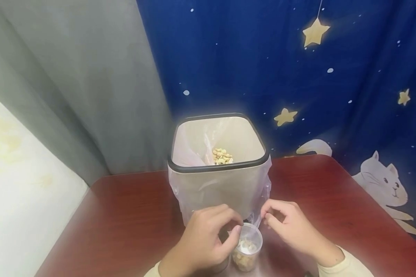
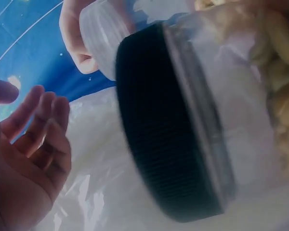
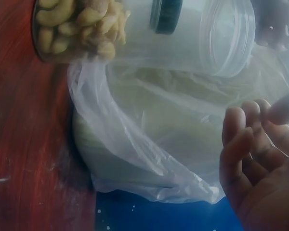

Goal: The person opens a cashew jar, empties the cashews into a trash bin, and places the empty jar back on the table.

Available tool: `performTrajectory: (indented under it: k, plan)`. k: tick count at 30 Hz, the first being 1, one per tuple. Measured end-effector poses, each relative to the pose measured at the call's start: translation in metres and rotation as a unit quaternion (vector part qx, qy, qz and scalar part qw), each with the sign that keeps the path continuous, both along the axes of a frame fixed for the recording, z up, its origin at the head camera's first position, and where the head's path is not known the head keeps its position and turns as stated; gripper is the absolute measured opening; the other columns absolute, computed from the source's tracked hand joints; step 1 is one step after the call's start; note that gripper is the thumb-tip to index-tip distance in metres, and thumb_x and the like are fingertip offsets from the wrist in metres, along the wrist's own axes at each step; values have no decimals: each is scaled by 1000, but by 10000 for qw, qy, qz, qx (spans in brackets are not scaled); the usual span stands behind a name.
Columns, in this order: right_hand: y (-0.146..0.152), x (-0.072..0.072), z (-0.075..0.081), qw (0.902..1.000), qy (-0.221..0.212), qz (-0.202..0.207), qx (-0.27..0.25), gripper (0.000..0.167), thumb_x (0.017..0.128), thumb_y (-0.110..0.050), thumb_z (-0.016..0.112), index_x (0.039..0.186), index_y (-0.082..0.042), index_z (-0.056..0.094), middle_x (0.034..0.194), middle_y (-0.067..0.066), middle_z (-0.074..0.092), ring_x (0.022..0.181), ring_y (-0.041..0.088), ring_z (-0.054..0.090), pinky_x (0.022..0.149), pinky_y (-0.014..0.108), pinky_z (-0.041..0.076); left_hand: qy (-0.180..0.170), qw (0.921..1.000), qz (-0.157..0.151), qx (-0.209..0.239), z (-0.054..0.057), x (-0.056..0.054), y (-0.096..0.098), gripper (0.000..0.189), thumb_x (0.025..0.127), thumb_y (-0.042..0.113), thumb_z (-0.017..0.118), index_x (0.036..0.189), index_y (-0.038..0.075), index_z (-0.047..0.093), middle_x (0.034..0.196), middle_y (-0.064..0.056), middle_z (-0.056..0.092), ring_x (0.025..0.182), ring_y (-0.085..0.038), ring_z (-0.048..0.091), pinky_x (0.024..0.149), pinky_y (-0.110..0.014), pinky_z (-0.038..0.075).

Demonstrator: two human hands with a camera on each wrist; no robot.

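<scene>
A clear open jar [image 1: 244, 261] stands on the table between my hands. Cashews [image 3: 82, 24] fill its lower part in the right wrist view. My left hand [image 1: 208, 238] hovers by the jar's left side with loosely bent fingers, holding nothing. Partly hidden beneath that hand is a second clear jar, whose black lid [image 2: 159, 130] shows large in the left wrist view, with cashews [image 2: 284, 86] inside. To the right of the open jar, my right hand [image 1: 294, 227] is raised with relaxed, curved fingers and no object in them.
Behind the jars stands a beige bin [image 1: 222, 188] with a dark rim, lined with a thin plastic bag [image 1: 176, 188]; pale nuts [image 1: 222, 157] lie inside. All stand on a reddish-brown table [image 1: 131, 215]. Grey and starry blue curtains [image 1: 228, 57] hang behind it.
</scene>
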State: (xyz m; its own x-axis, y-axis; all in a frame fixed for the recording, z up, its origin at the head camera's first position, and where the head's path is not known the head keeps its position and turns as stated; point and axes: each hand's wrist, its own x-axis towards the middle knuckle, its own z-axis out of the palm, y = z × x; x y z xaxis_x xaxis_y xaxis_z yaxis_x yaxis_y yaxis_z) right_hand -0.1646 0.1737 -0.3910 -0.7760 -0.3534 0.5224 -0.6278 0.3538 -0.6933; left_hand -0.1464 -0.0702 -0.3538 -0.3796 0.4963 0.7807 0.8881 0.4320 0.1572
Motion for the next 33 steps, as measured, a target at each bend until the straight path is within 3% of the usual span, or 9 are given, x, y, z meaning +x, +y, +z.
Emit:
performTrajectory:
  k: [5, 10, 14, 21, 33]
  plan:
    - [1, -3, -4, 9994, -252, -15, 228, 29, 83, 11, 61, 83, -18, 64, 72, -13, 61, 65, 6, 61, 57, 24, 50, -178, 9983, 366, -412, -7, 0, 6, 11, 80, 23, 70, 90, 22, 67, 81, 16, 60, 73, 3, 51, 70, -10, 42]
    - [-1, -5, -8, 9978, -518, 30, 421, 27, 84, 8, 61, 83, -19, 64, 73, -7, 63, 68, 3, 60, 60, 24, 51, -466, 9910, 764, -997, -12, 2, 9, 24, 80, 40, 75, 98, 25, 68, 94, 15, 62, 85, -1, 55, 74, -21, 44]
    - [-3, -7, -12, 9964, -636, 35, 553, 27, 84, 7, 61, 82, -20, 64, 71, -5, 63, 67, 2, 58, 59, 24, 50, -404, 9848, 921, -1414, -15, 1, 9, 35, 81, 51, 73, 105, 27, 68, 100, 14, 60, 91, -3, 58, 75, -22, 43]
    - [-4, -9, -17, 9956, -649, 189, 652, 31, 85, 5, 62, 82, -26, 63, 69, -3, 63, 65, 1, 57, 59, 23, 50, -700, 9737, 1049, -1895, -20, 2, 10, 46, 80, 57, 73, 115, 28, 67, 107, 14, 60, 95, -5, 58, 80, -26, 47]
    - [-4, -7, -17, 9946, -573, 322, 806, 28, 86, 4, 61, 84, -23, 64, 68, -15, 56, 61, -2, 52, 54, 22, 47, -719, 9684, 996, -2170, -23, 5, 13, 57, 74, 63, 77, 119, 31, 65, 106, 15, 60, 97, -3, 59, 80, -24, 45]
